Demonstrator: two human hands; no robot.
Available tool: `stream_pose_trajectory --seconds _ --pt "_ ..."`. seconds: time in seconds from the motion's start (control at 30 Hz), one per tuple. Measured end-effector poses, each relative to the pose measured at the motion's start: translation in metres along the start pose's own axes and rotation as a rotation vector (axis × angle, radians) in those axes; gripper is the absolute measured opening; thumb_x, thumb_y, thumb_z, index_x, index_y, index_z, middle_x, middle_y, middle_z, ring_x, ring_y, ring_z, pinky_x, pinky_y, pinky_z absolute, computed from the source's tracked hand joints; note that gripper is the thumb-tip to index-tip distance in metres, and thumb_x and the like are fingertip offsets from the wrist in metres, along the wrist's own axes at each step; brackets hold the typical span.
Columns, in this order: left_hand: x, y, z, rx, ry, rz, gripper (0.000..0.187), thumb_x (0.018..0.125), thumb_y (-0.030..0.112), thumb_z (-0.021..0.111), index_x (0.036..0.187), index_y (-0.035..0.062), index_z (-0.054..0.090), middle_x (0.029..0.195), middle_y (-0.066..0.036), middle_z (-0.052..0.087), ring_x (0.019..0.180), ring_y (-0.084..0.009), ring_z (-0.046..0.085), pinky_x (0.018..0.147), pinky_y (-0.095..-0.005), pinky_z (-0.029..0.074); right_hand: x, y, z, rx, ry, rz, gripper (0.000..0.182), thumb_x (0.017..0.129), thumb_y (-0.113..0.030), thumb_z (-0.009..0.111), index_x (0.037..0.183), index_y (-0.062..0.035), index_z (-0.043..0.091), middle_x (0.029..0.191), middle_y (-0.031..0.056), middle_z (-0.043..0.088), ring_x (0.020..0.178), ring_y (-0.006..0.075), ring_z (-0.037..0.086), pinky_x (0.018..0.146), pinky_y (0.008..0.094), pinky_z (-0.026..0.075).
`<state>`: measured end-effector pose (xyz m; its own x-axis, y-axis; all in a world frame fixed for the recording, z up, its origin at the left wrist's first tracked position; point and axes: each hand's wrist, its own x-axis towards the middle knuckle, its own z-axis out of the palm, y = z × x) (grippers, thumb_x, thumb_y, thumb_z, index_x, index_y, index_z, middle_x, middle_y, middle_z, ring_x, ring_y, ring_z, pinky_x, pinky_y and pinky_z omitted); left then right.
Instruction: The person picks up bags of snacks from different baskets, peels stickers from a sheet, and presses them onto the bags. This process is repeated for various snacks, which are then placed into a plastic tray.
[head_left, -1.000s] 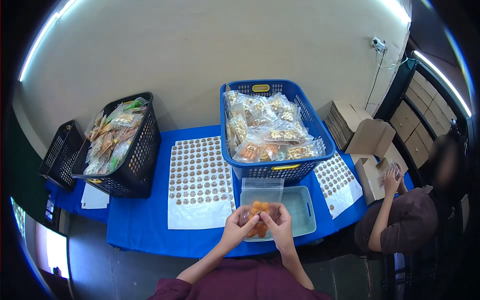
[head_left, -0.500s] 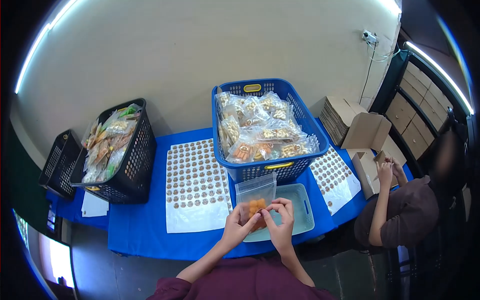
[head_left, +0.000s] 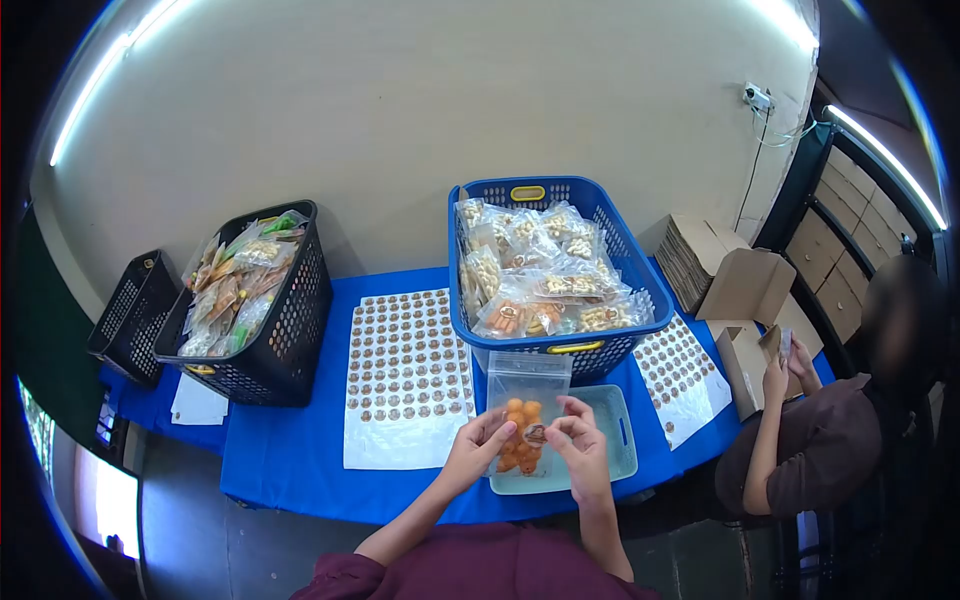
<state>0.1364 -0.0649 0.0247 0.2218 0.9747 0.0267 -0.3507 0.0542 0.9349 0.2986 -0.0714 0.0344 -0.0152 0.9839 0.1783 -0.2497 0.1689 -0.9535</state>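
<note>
A clear zip bag (head_left: 529, 374) with orange, rounded pieces in its lower part stands upright in front of me. My left hand (head_left: 482, 447) grips its left side, the thumb lying across the front. At the bag's right side, my right hand (head_left: 580, 445) pinches a round brown-and-white sticker (head_left: 534, 435) between thumb and finger, against the bag's front. Beneath the bag is a pale green tray (head_left: 612, 452), partly hidden by it and my right hand. Left of my hands lies a white sheet (head_left: 393, 450) with rows of similar round stickers.
Behind the tray stands a blue basket (head_left: 530, 345) full of packed bags. Black baskets (head_left: 291, 345) (head_left: 120, 335) are at the left, one filled with bags. Another sticker sheet (head_left: 680, 380) and flattened cardboard (head_left: 692, 262) lie right. A co-worker (head_left: 810, 440) stands by an open carton (head_left: 745, 370).
The sticker now shows against the bag's front, and my right fingers have opened out somewhat. The view has shifted slightly. The co-worker's hands now hold a small clear item.
</note>
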Motion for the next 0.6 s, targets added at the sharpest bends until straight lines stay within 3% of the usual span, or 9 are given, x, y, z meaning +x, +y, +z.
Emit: stream_pose_trajectory --seconds 0.17,0.27,0.37,0.47,0.6 --pt "-0.002 -0.007 -0.005 0.03 -0.008 -0.03 0.036 0.089 0.017 0.05 0.116 -0.0069 0.045 0.109 -0.01 0.055 0.099 -0.0119 0.052 0.084 -0.0237 0.042 0.0 0.01 0.005 -0.014 0.01 0.06 0.005 0.076 -0.003 0.062 0.077 0.0026 0.061 0.121 0.0117 0.037 0.094 0.0122 0.049 0.076 0.0239 0.044" --pt "-0.003 -0.01 -0.007 0.055 -0.005 -0.032 0.037 0.089 0.017 0.05 0.115 -0.0078 0.045 0.109 -0.011 0.055 0.099 -0.0118 0.052 0.083 -0.0233 0.042 -0.001 0.006 0.01 0.001 0.016 0.118 0.007 0.074 -0.007 0.065 0.077 -0.0013 0.064 0.121 0.0117 0.038 0.108 0.0189 0.042 0.087 0.0296 0.037" --pt "-0.005 -0.01 -0.008 0.041 0.023 0.006 0.037 0.088 0.017 0.051 0.115 -0.0083 0.044 0.107 -0.011 0.056 0.099 -0.012 0.052 0.082 -0.0235 0.042 0.001 0.006 0.013 0.051 0.008 0.151 0.007 0.074 -0.008 0.066 0.076 -0.0012 0.063 0.119 0.0121 0.04 0.105 0.0188 0.044 0.086 0.029 0.038" --pt "-0.005 -0.004 -0.007 0.037 0.019 0.028 0.039 0.087 0.014 0.054 0.116 -0.0086 0.043 0.107 -0.011 0.056 0.099 -0.0123 0.052 0.082 -0.0237 0.043 0.004 0.011 0.014 0.006 -0.007 0.096 0.006 0.073 -0.007 0.066 0.076 -0.0013 0.063 0.114 0.0127 0.044 0.103 0.0182 0.045 0.086 0.0288 0.038" --pt "-0.003 -0.007 -0.014 0.09 -0.021 0.064 0.035 0.085 0.012 0.055 0.115 -0.0051 0.046 0.104 -0.009 0.057 0.093 -0.0121 0.055 0.08 -0.0248 0.046 0.008 0.012 0.015 -0.046 -0.053 0.036 0.005 0.075 -0.001 0.062 0.077 0.0023 0.06 0.109 0.0097 0.045 0.092 0.0125 0.049 0.076 0.0231 0.042"
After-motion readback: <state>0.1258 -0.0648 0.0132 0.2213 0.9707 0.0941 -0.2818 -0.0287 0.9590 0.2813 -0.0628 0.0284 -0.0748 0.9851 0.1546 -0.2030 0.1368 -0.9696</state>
